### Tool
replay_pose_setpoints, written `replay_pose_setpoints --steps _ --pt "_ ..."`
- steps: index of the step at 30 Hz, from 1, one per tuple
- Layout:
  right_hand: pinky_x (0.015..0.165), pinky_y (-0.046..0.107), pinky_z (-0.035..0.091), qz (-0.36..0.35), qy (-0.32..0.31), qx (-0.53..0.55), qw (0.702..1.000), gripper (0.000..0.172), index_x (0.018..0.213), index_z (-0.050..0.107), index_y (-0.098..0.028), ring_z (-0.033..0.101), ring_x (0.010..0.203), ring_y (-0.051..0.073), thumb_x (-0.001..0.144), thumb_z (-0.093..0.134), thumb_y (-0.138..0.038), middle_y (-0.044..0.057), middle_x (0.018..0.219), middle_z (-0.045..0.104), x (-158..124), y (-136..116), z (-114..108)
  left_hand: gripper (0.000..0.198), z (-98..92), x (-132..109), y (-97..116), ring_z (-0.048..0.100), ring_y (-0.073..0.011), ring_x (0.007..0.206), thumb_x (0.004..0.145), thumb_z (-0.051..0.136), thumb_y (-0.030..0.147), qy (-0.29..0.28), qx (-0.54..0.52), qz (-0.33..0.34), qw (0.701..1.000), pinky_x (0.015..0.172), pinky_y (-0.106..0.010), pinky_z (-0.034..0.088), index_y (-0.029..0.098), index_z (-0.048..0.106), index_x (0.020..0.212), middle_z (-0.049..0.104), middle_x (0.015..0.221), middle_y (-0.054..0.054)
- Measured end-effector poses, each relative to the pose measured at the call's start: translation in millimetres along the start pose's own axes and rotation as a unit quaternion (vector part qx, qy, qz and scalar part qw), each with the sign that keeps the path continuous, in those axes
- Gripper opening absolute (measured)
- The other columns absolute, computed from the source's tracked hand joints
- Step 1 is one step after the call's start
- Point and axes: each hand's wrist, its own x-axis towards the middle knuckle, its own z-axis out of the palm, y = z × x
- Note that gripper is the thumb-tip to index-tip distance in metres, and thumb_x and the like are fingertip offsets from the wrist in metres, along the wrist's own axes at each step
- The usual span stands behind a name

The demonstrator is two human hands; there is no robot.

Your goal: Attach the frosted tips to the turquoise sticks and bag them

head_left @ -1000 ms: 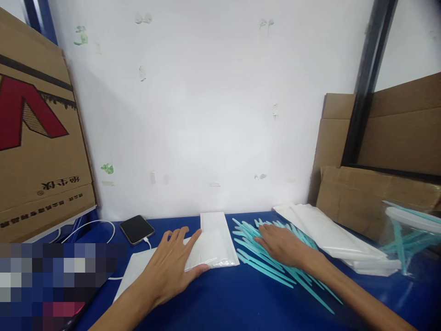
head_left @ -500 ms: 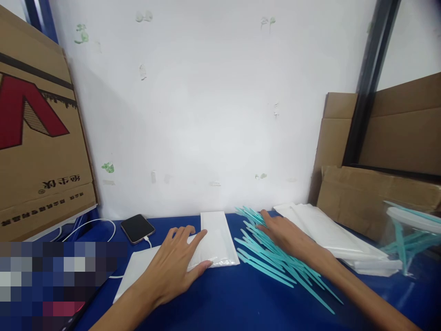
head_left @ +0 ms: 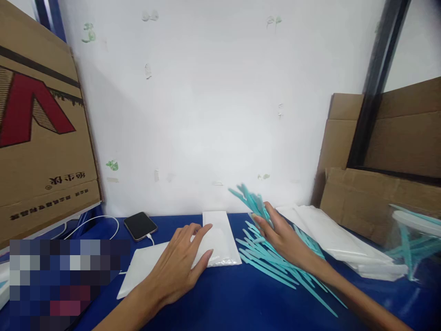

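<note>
My right hand (head_left: 275, 230) is closed around a bunch of thin teal plastic sticks (head_left: 251, 202), their tips fanning out up and left. Below it, a pile of the same teal sticks (head_left: 272, 269) lies spread over the blue table. My left hand (head_left: 181, 257), fingers apart, rests over the white padded envelopes, with nothing in its grasp. One white envelope (head_left: 220, 234) lies upright in the middle, its bubbly lower edge showing. Another white envelope (head_left: 138, 266) lies to the left, partly under my left hand and forearm.
A phone (head_left: 140, 225) with a white cable lies at the left. More white envelopes (head_left: 330, 234) are stacked right of the sticks. A clear container (head_left: 413, 243) with teal sticks stands far right. Cardboard boxes (head_left: 44, 138) flank both sides; a white wall (head_left: 213, 115) rises behind.
My right hand has closed on a bunch of teal sticks and lifted it off the pile. My left hand has stayed over the envelopes, its thumb raised slightly. The view has shifted a little.
</note>
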Motion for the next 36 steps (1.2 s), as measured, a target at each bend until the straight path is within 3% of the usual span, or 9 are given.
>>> replay_pose_setpoints --steps 2,4,9,14,19,24,29,32,36 --pt "0.062 0.028 0.048 0.030 0.012 0.181 0.983 0.056 0.131 0.045 -0.023 0.057 0.069 0.017 0.093 0.049 -0.063 0.001 0.078 0.058 -11.5 -11.2 17.5 0.056 0.2 -1.0 4.6 0.053 -0.0290 0.121 0.101 0.041 0.036 0.026 -0.023 -0.007 0.999 0.105 -0.051 0.041 0.026 0.026 0.153 0.053 0.134 -0.012" --pt "0.055 0.024 0.042 0.016 -0.003 0.297 0.955 0.044 0.120 0.049 -0.025 0.045 0.057 0.011 0.094 0.050 -0.061 -0.005 0.069 0.047 -22.5 -21.7 36.2 0.060 -0.8 -1.6 10.3 0.050 -0.0296 0.124 0.100 0.043 0.033 0.031 -0.047 0.000 0.998 0.106 -0.050 0.041 0.025 0.021 0.155 0.051 0.138 -0.013" --pt "0.052 0.022 0.036 0.020 0.041 0.404 0.914 0.042 0.099 0.053 -0.023 0.032 0.054 0.009 0.090 0.055 -0.064 -0.007 0.063 0.035 -33.4 -32.7 63.2 0.042 -2.0 -1.9 31.1 0.055 -0.0282 0.111 0.097 0.048 0.036 -0.037 -0.128 0.046 0.990 0.101 -0.049 0.044 0.026 0.050 0.138 0.058 0.122 -0.010" --pt "0.051 0.022 0.035 0.039 0.065 0.415 0.907 0.045 0.093 0.051 -0.023 0.029 0.052 0.008 0.085 0.061 -0.066 -0.009 0.060 0.033 -28.9 -25.9 66.1 0.050 11.6 -3.0 53.5 0.053 -0.0286 0.114 0.094 0.051 0.048 -0.107 -0.245 0.016 0.963 0.105 -0.049 0.042 0.026 0.049 0.139 0.055 0.125 -0.011" --pt "0.054 0.021 0.040 0.025 0.074 0.368 0.927 0.040 0.092 0.049 -0.023 0.035 0.054 0.008 0.090 0.056 -0.062 -0.008 0.062 0.039 -33.3 -22.3 67.2 0.059 38.4 3.1 72.8 0.054 -0.0258 0.112 0.088 0.062 0.050 -0.087 -0.369 -0.027 0.925 0.100 -0.039 0.044 0.026 0.046 0.140 0.055 0.123 -0.008" --pt "0.054 0.023 0.044 0.024 0.020 0.365 0.930 0.038 0.099 0.046 -0.023 0.043 0.053 0.010 0.094 0.050 -0.061 -0.008 0.059 0.042 -35.8 -17.6 69.9 0.012 54.5 10.4 81.8 0.056 -0.0190 0.087 0.086 0.063 0.026 -0.058 -0.398 -0.093 0.911 0.081 -0.030 0.045 0.021 0.059 0.096 0.063 0.094 -0.001" --pt "0.062 0.023 0.046 -0.019 0.007 0.297 0.955 0.038 0.098 0.050 -0.020 0.045 0.057 0.010 0.094 0.052 -0.058 -0.007 0.060 0.045 -36.3 -13.0 74.9 0.007 45.6 9.6 79.4 0.058 -0.0180 0.086 0.082 0.057 0.014 -0.034 -0.385 -0.076 0.919 0.081 -0.029 0.045 0.021 0.055 0.083 0.062 0.091 -0.001" --pt "0.060 0.022 0.045 -0.015 -0.002 0.288 0.958 0.037 0.096 0.050 -0.020 0.045 0.056 0.009 0.096 0.049 -0.057 -0.007 0.061 0.046 -36.5 -13.4 73.8 0.018 39.0 8.1 73.8 0.058 -0.0206 0.099 0.079 0.055 0.009 -0.037 -0.377 -0.040 0.925 0.091 -0.032 0.046 0.022 0.058 0.091 0.060 0.103 -0.004" --pt "0.048 0.020 0.037 -0.003 -0.037 0.287 0.957 0.039 0.093 0.047 -0.021 0.039 0.048 0.007 0.097 0.044 -0.060 -0.009 0.059 0.042 -35.4 -15.4 68.9 0.050 31.2 8.0 60.7 0.056 -0.0222 0.106 0.086 0.050 0.012 0.015 -0.397 -0.057 0.916 0.095 -0.037 0.045 0.026 0.049 0.133 0.056 0.121 -0.007"
